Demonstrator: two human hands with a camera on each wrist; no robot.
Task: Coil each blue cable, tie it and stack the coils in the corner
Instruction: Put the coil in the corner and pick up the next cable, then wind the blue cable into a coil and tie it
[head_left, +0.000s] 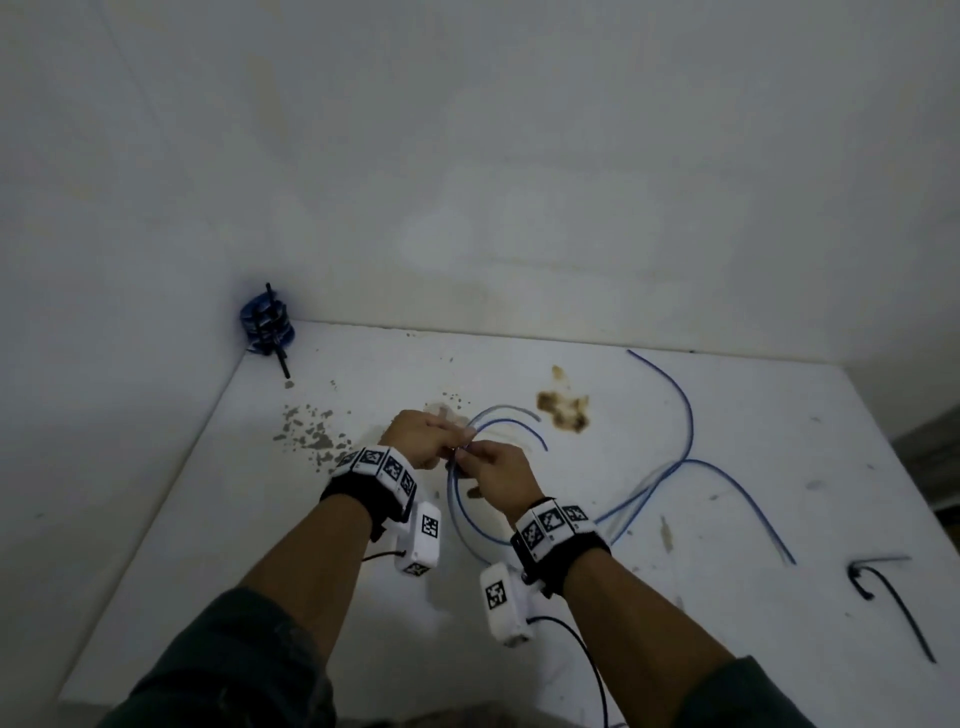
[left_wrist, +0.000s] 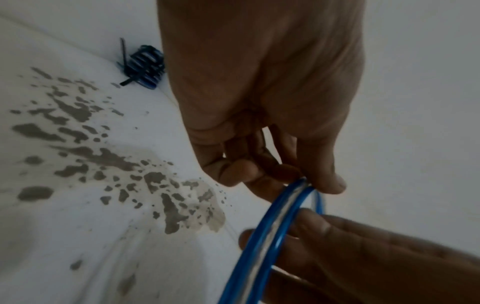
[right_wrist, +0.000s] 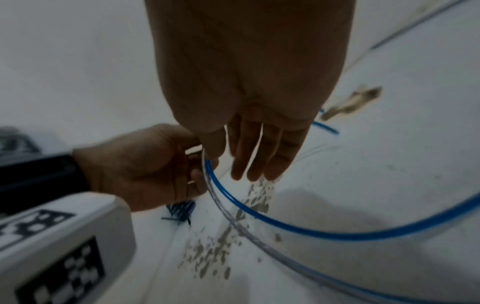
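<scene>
Blue cable (head_left: 688, 415): lies loose on the white floor, running from near the back wall in a long curve toward the person, then looping up to both hands; a further length trails off to the right. In the wrist views it reads as a blue strand paired with a clear one.
Loop in progress: one round turn (head_left: 462, 512) hangs between the two wrists, its top gathered at the fingers.
Left hand (head_left: 421, 439): fingers curled, thumb and fingers pinching the gathered strands at the top of the loop; the pinch shows plainly in the left wrist view (left_wrist: 306, 185).
Right hand (head_left: 496, 475): touching the left hand, thumb and forefinger closed on the same cable just below the left pinch; the other fingers (right_wrist: 259, 156) hang straight and relaxed.
Finished coils (head_left: 267, 325): a stack of dark blue coils stands in the corner where floor meets two walls, well apart from the hands, with black ties (head_left: 275, 343) sticking out above and below.
Spare ties (head_left: 891, 597): black strips lie on the floor at the right, near the trailing cable end.
Floor (head_left: 156, 571): white, marked with grey flecks (head_left: 306, 434) left of the hands and a brown stain (head_left: 563, 410) beyond the loop.
Wrist units: white tagged boxes on black straps on both forearms.
</scene>
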